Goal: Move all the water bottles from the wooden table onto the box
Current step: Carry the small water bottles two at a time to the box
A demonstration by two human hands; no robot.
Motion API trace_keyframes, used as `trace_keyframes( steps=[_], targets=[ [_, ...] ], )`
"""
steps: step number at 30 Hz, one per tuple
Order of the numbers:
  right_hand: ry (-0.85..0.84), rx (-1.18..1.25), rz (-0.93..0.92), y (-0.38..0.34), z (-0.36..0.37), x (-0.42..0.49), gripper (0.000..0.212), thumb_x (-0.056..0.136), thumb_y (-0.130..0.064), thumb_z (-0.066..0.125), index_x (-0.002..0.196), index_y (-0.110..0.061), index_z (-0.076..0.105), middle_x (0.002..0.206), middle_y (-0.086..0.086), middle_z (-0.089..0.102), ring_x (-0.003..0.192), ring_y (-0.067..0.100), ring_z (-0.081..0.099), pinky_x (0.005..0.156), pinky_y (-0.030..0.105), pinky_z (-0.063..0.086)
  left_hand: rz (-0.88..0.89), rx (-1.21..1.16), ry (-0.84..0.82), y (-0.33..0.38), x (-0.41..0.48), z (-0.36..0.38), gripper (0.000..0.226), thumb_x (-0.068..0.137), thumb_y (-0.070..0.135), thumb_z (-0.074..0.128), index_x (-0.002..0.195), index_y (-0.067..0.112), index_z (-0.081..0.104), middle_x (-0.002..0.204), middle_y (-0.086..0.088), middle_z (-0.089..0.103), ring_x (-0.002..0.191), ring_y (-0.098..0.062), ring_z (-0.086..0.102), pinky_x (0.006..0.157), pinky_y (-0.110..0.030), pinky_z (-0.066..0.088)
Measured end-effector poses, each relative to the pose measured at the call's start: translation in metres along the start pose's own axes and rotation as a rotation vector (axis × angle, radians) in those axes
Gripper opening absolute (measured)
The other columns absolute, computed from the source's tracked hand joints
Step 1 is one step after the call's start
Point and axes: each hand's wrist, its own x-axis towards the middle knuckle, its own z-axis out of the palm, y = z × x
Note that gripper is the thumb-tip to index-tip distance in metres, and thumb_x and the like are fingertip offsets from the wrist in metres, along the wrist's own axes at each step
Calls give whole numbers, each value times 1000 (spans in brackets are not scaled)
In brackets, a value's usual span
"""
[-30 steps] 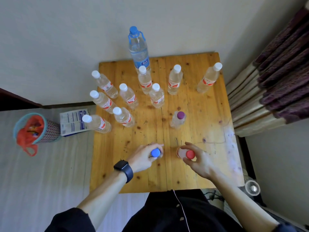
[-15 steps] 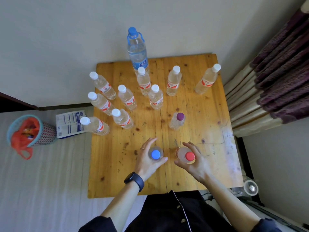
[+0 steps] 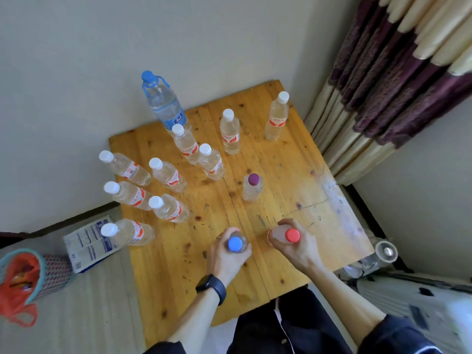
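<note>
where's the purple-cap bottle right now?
Head view: the purple-cap bottle stands upright near the middle of the wooden table, beyond the left hand gripping the small blue-cap bottle and the right hand gripping the red-cap bottle.

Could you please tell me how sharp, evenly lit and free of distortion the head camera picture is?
Head view: the wide lens splays the white-capped bottles outward, likely distortion; head view: the left hand gripping the blue-capped bottle and the right hand gripping the red-capped bottle look fairly sharp; head view: the lower right corner is smeared; light on the wooden table is soft, shadows faint.
</note>
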Motion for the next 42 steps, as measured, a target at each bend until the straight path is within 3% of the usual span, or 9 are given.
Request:
trace_keyframes(
  steps=[3,7,11,16,23,29,33,37,42],
  targets=[
    [80,10,10,9,-15,-30,44,71,-36,85,106,-40,59,102,-21,66,92,2,64,74,26,53,53,68,-79,12,-7,-2,38,70,50,78,96,48,51,86,18,65,77,-6,63,59,-26,56],
    [227,73,91,28,-40,-92,42,71,-37,84,105,-42,60,102,-22,68,92,-2,64,74,22,54,244,147,-252,41,-27,14,34,71,50,76,94,50,51,88,17,65,78,2,60,51,-8,41],
    [425,114,195,51,-59,-167,40,67,-35,83,101,-42,61,98,-22,69,89,-3,64,74,17,49,530,240,-457,74,-57,51,37,69,55,71,99,50,50,89,16,66,82,-5,61,64,-22,52],
    [782,237,351,91,-59,-285,38,66,-28,84,95,-40,63,95,-22,68,88,2,65,77,20,51,880,377,-620,103,-132,114,43,66,58,66,104,40,56,93,12,68,85,-13,65,72,-30,53],
    [1213,350,608,144,-21,-500,37,63,-28,86,93,-38,64,87,-23,67,82,2,65,71,18,49,1155,546,-904,83,-319,190,40,67,53,75,100,42,56,84,17,65,80,-7,61,71,-18,42],
    [1586,432,940,169,35,-682,41,61,-38,88,94,-39,63,78,-19,66,72,4,62,66,14,47,1359,668,-1279,44,-515,238,40,66,48,76,97,42,53,83,16,68,80,-11,63,77,-24,50],
    [1812,541,1125,181,74,-779,44,59,-38,90,93,-45,61,74,-20,66,72,11,65,67,24,53,1508,703,-1493,18,-636,260,37,66,45,77,94,41,53,80,16,67,77,-9,63,70,-21,50],
    [2020,561,1267,182,102,-864,41,60,-33,90,88,-46,63,80,-35,63,73,3,63,66,11,46,1650,745,-1648,-9,-749,281,35,65,47,74,93,40,54,80,16,66,80,-9,63,72,-24,52],
    [2237,575,1439,192,121,-965,40,58,-30,91,89,-39,66,77,-32,65,74,-5,62,63,4,43,1817,775,-1797,-53,-879,312,37,65,50,72,96,40,55,80,14,68,80,-15,63,75,-30,53]
  ],
)
